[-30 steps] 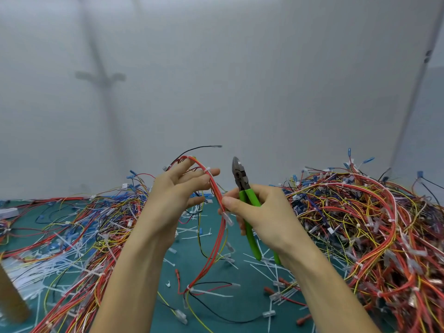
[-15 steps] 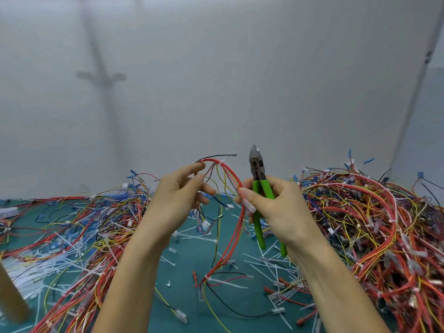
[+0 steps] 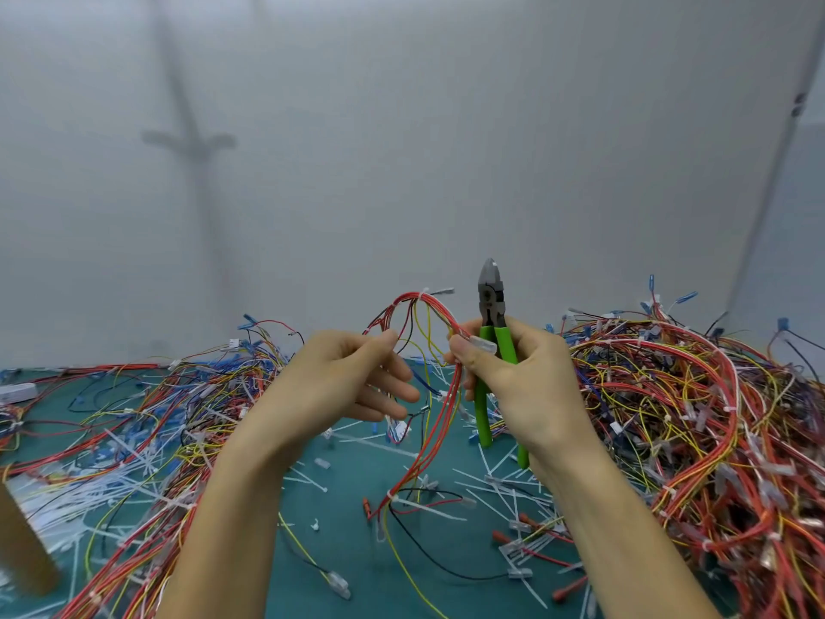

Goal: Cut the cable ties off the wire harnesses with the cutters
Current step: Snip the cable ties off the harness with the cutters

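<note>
Up in front of me, my left grip (image 3: 343,377) pinched the wire harness (image 3: 439,417) between thumb and forefinger, with the other fingers spread loosely below. My right grip (image 3: 513,386) was curled round the green handles of the cutters (image 3: 491,301), which stood upright with the jaws together and pointing at the wall (image 3: 402,127). That same grip's thumb pressed a clear plastic sleeve (image 3: 484,346) on the harness against the handles. Between the two grips the red, yellow and black wires arched up in a loop, and a white cable tie (image 3: 422,291) sat at the very top of it, just left of the cutter head but not touching it. From my right thumb the bundle hung down towards the green desk (image 3: 379,583), where a second tie (image 3: 393,497) bound it near its lower end. A big heap of harnesses (image 3: 692,417) lay to my right and a flatter tangle (image 3: 178,395) to my left. White cut ties (image 3: 111,475) were strewn over the desk, thickest on the left. A brown object (image 3: 22,551) stood at the lower left edge; I could not tell what it was.
</note>
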